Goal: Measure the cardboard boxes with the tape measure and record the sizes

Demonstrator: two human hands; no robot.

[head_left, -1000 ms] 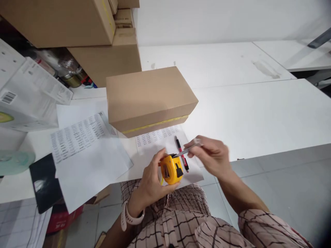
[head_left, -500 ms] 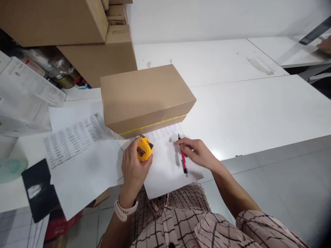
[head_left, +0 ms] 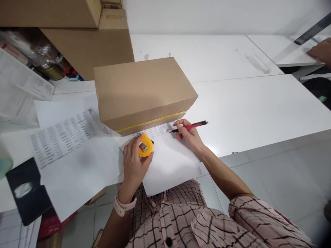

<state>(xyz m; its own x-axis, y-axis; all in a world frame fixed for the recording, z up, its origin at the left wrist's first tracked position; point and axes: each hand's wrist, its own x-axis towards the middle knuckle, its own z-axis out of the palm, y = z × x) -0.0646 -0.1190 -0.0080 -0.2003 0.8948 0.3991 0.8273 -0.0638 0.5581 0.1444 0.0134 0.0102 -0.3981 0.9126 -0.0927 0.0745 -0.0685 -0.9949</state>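
A yellow tape measure (head_left: 146,146) is gripped in my left hand (head_left: 133,162), which rests over the left side of a sheet of paper (head_left: 168,168). My right hand (head_left: 190,137) pinches a red and black pen (head_left: 192,126), its tip pointing left at the handwritten lines near the sheet's top edge. Whether the tip touches the paper I cannot tell. Right behind both hands sits a closed cardboard box (head_left: 147,89) with a yellow strip along its near lower side. It covers the far part of the sheet.
Written sheets (head_left: 77,165) and a black flat item (head_left: 28,189) lie at the left on the white table (head_left: 245,106). Larger cardboard boxes (head_left: 103,48) are stacked behind. Another person's hand (head_left: 320,51) shows at the far right. The table's front edge runs beside my right forearm.
My right hand has turned the pen from pointing away to pointing left, and moved up to the written lines. The tape measure has rotated slightly in my left hand.
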